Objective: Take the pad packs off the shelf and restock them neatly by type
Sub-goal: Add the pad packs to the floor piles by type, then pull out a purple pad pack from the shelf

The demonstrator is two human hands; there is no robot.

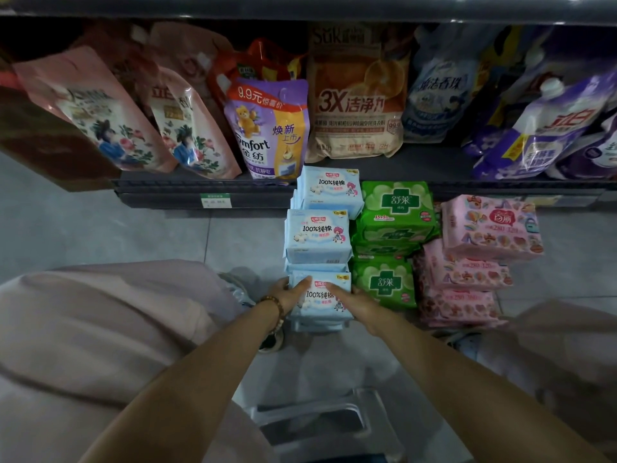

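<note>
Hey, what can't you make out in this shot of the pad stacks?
Head view:
Packs beneath the nearest pale blue plastic pad pack: count hidden by it, left hand and right hand.
Small green paper shelf label: print blurred, too small.
Dark purple plastic refill pouch: cut off by right edge.

I wear a brown beaded bracelet [275, 307] just behind my left hand [289, 291], and pale pinkish trousers [100, 315]; forearms bare.

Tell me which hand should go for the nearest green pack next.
Right, probably. Both hands hold the nearest blue pack, but the right hand sits at its right edge, next to the nearest green pack; the left hand is on the opposite edge and would have to cross over.
</note>
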